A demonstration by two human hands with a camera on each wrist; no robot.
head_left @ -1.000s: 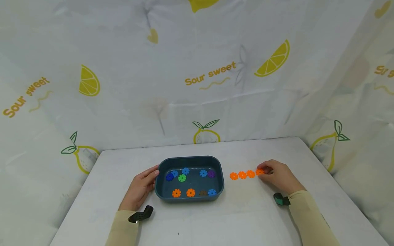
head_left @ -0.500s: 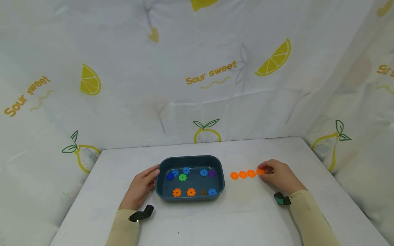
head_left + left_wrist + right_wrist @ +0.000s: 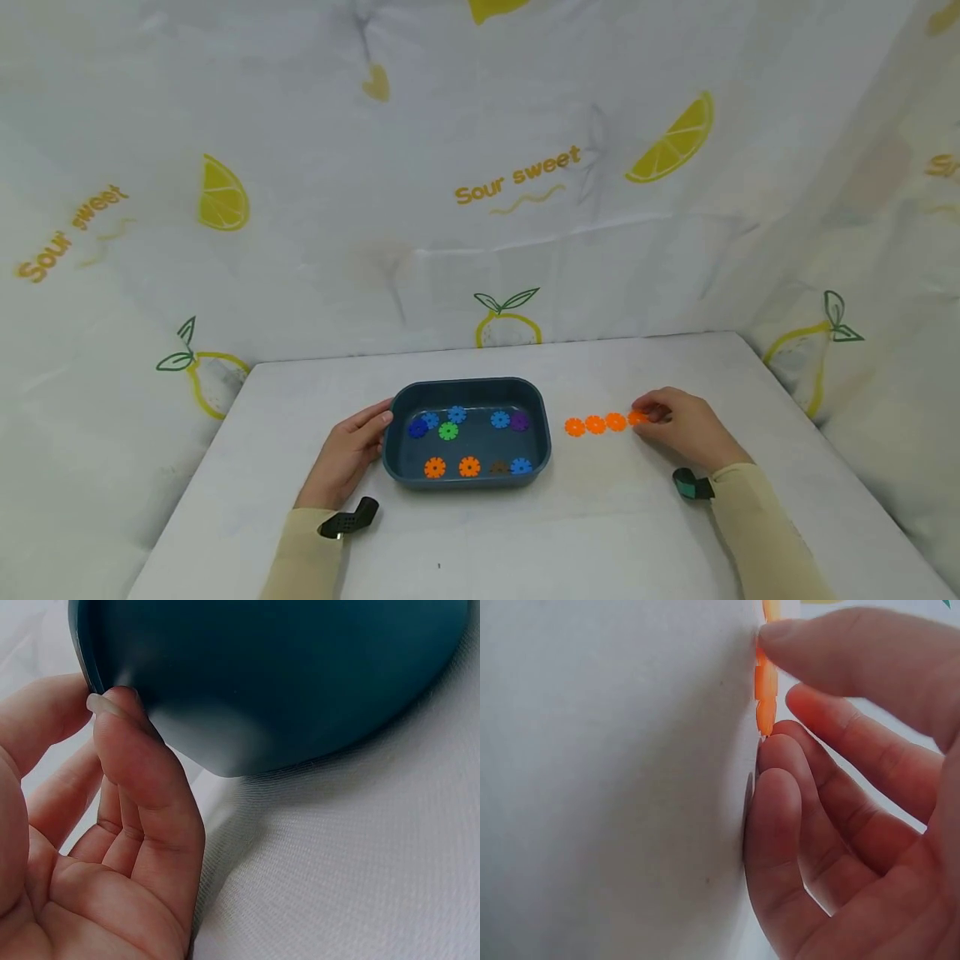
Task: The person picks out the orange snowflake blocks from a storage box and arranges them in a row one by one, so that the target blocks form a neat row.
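While pinch-tight, left hand [image 3: 341, 458] on tray [image 3: 468, 447]

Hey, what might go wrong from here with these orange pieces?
The right hand grips the end piece of the orange row, so a slip could knock its close neighbours askew. The left hand pinches the tray at one end, so a tug might shift or tilt it. The brown piece blends into the dark tray and may be overlooked.

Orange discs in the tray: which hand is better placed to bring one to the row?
Right, probably: the right hand pinches the end disc of the row and could simply release it. The left hand is nearer the orange discs but holds the edge of the tray.
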